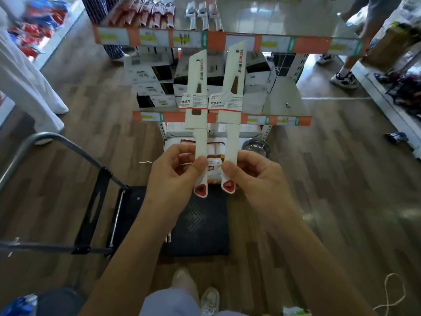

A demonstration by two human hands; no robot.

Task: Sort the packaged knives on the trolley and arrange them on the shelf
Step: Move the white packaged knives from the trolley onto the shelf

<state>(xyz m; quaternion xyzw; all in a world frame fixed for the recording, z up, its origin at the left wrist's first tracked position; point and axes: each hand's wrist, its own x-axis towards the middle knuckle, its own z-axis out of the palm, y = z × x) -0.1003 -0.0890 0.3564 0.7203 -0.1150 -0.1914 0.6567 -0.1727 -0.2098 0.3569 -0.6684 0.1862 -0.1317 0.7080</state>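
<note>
The left hand (pixel 177 174) pinches the white handle of one packaged knife (pixel 197 87) between thumb and curled fingers; the right hand (pixel 252 176) pinches a second packaged knife (pixel 234 74) the same way. Both stand upright side by side, their cardboard sleeves almost touching at the label bands. The second leans slightly right, its tip overlapping the upper shelf edge (pixel 280 44), while the first stops just below it. The red handle ends hang above the trolley deck (pixel 200 224), where more packages (pixel 214 165) lie at the far end near a steel bowl (pixel 255 147). Bare deck shows nearer the person, and wooden floor (pixel 330 179) lies open on both sides.
</note>
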